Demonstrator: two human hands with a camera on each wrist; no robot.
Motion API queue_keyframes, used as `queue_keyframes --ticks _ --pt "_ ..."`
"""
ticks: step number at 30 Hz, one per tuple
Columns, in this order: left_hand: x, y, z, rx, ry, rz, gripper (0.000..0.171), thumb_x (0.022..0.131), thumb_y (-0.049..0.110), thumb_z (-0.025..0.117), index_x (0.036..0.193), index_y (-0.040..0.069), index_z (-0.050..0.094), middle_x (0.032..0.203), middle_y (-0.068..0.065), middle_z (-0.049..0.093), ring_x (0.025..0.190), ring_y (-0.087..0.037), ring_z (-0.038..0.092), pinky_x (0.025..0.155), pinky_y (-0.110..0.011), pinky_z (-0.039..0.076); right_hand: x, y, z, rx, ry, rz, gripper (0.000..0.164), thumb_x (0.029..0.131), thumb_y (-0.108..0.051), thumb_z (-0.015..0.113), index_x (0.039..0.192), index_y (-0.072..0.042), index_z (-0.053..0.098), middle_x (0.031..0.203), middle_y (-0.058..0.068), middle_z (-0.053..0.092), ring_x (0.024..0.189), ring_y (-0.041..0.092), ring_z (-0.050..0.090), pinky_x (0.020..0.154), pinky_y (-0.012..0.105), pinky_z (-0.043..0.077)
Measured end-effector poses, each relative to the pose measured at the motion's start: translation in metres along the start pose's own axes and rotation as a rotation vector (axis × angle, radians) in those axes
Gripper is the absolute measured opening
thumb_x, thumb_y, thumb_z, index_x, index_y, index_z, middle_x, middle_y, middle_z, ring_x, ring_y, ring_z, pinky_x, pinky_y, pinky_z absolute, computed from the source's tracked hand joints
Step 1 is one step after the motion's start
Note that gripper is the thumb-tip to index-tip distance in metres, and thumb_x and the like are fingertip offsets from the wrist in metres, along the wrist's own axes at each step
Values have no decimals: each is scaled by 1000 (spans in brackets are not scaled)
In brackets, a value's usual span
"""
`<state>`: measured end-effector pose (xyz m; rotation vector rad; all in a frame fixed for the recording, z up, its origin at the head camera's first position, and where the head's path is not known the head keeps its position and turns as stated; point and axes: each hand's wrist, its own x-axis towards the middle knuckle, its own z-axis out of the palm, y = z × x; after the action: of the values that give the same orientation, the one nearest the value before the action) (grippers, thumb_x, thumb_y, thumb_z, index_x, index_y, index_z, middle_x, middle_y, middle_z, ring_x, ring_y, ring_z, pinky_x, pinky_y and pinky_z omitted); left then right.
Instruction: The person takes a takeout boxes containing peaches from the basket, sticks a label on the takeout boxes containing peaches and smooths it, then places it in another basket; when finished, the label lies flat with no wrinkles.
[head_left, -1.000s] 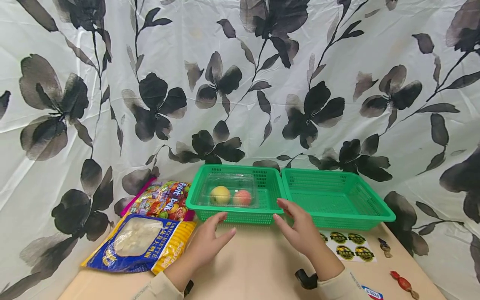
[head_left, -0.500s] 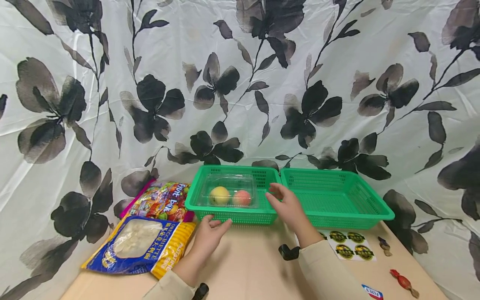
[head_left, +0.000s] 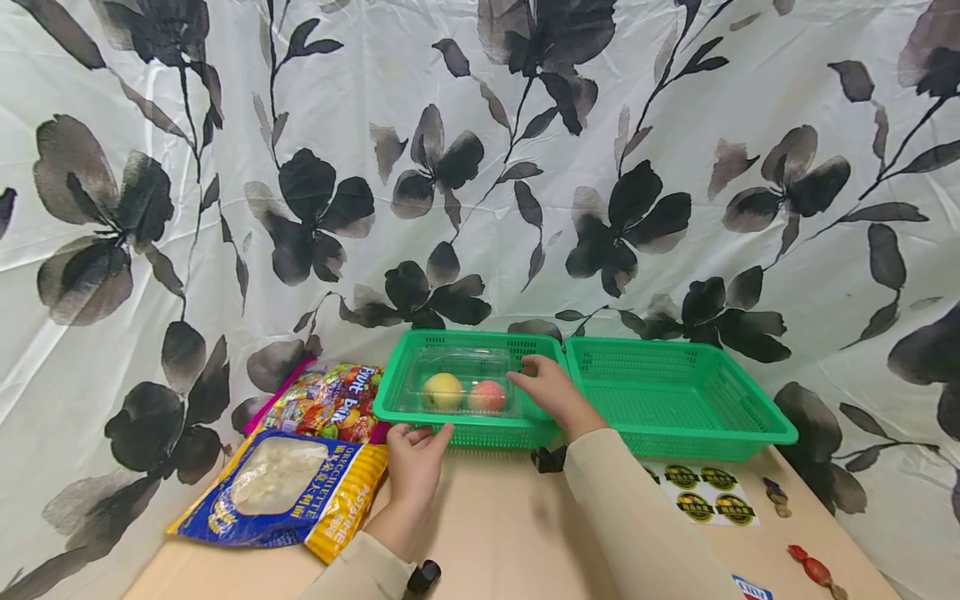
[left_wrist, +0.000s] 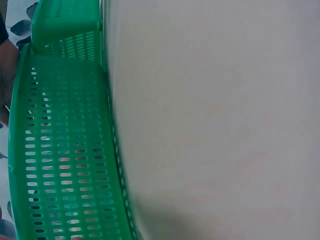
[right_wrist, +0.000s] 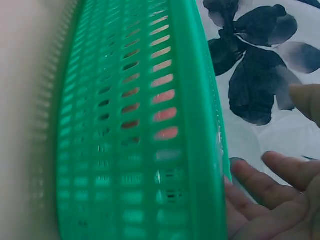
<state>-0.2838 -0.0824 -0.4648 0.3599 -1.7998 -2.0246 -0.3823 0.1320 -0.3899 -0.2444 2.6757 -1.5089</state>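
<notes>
A clear plastic box (head_left: 468,360) sits in the left green basket (head_left: 540,423), with a yellow round fruit (head_left: 442,391) and a pinkish-red one (head_left: 487,396) inside. My right hand (head_left: 551,390) reaches over this basket, fingertips right at the box's right side. In the right wrist view its fingers (right_wrist: 265,182) are spread beyond the basket rim. My left hand (head_left: 415,467) is at the basket's front left, thumb and fingers loosely bent close to the front rim. The left wrist view mostly has the basket's slotted wall (left_wrist: 65,150), and the left hand is largely out of it.
A second green basket (head_left: 750,429) stands on the right, beside the first. To the left lie a fruit candy bag (head_left: 330,400) and a blue-yellow orecchiette bag (head_left: 285,487). Round stickers (head_left: 705,492), a dark-wrapped candy (head_left: 777,497) and a red-wrapped candy (head_left: 813,568) lie on the right.
My right hand has moved left, from the gap between the baskets to the clear box's right side. The left hand has shifted slightly left toward the basket's front corner. The box stays in place.
</notes>
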Motion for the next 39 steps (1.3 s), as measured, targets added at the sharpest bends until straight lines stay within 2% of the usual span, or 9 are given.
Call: queue_keyframes --ticks 7,13,17,20,23,26,31,35,39 --pt "7 -3 6 -98 102 0 64 87 10 82 131 -4 38 116 -28 57 95 -26 62 73 -19 56 18 -4 14 -20 -58 127 77 100 -41 63 158 -1 33 163 21 34 147 42 36 115 61 37" --pt "7 -7 9 -88 154 5 61 86 10 83 129 -2 41 115 -28 60 97 -30 64 73 -20 56 30 2 23 28 -22 232 78 98 -37 67 156 3 32 160 24 35 132 42 50 108 56 45" --pt "7 -9 12 -65 162 -8 60 87 11 83 129 0 41 115 -27 60 99 -31 64 74 -19 55 36 7 25 123 -25 314 75 96 -33 70 154 1 35 157 21 39 96 29 62 87 42 56" --pt "8 -9 12 -72 161 2 60 87 11 83 129 1 41 115 -25 60 99 -31 64 75 -19 55 40 8 26 152 -31 347 71 97 -31 70 153 0 38 152 19 43 68 18 52 62 32 50" --pt "9 -8 12 -77 166 12 61 87 12 83 130 1 40 116 -25 60 101 -31 64 76 -20 56 42 7 27 142 -56 365 63 99 -30 66 148 2 43 138 21 51 65 18 53 56 29 48" --pt "10 -7 13 -67 167 1 61 88 12 82 131 1 40 117 -24 60 103 -32 64 77 -20 57 43 7 28 157 -86 378 51 101 -27 63 140 4 52 110 16 58 72 21 54 59 29 49" --pt "9 -7 11 -56 168 2 62 88 13 82 132 1 40 119 -25 61 103 -32 65 78 -20 57 43 7 29 188 -107 369 43 102 -23 59 135 4 54 66 2 48 54 16 47 49 27 41" --pt "10 -7 11 -62 167 7 61 88 12 82 131 1 40 117 -24 61 101 -31 65 75 -19 56 43 7 29 181 -105 364 43 101 -22 59 135 3 50 56 -1 42 46 12 41 43 26 35" --pt "10 -7 12 -66 170 14 60 87 10 82 130 1 41 114 -23 62 97 -28 65 73 -19 56 42 8 29 200 -95 349 44 101 -18 58 137 4 45 60 1 44 47 12 41 47 27 39"
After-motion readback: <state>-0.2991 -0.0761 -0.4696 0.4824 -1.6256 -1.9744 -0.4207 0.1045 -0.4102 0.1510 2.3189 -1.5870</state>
